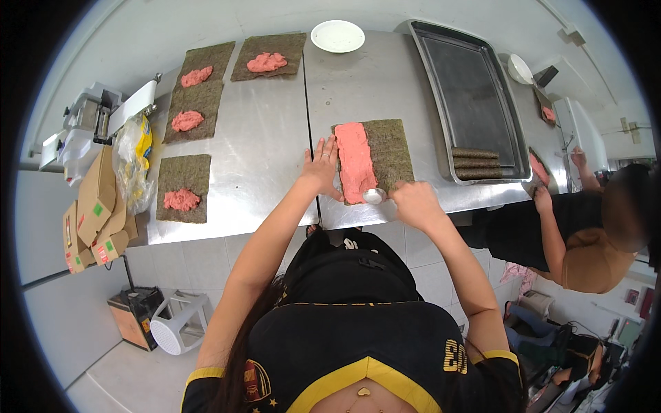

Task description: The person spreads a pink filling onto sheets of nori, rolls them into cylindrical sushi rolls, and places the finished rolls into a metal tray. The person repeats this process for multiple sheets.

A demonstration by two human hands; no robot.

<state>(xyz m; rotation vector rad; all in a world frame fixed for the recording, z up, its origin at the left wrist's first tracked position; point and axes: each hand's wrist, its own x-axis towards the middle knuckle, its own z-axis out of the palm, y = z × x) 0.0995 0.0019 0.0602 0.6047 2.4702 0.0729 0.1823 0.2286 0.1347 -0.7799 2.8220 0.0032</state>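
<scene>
A nori sheet (389, 148) lies on the steel table in front of me. Pink paste (355, 162) covers its left part in a long, flattened band. My right hand (417, 204) is closed round a metal spoon (374, 196), whose bowl rests on the near end of the paste. My left hand (322, 167) lies with its fingers spread along the left edge of the sheet, holding nothing. To the left, several more nori sheets (204, 167) carry unspread lumps of pink paste (182, 199).
A metal tray (475, 89) holds several rolled nori pieces (476, 163) on the right. A white plate (337, 36) sits at the back. Cardboard boxes (96, 199) and a plastic bag (134, 162) crowd the left end. A co-worker (585, 255) works at the right.
</scene>
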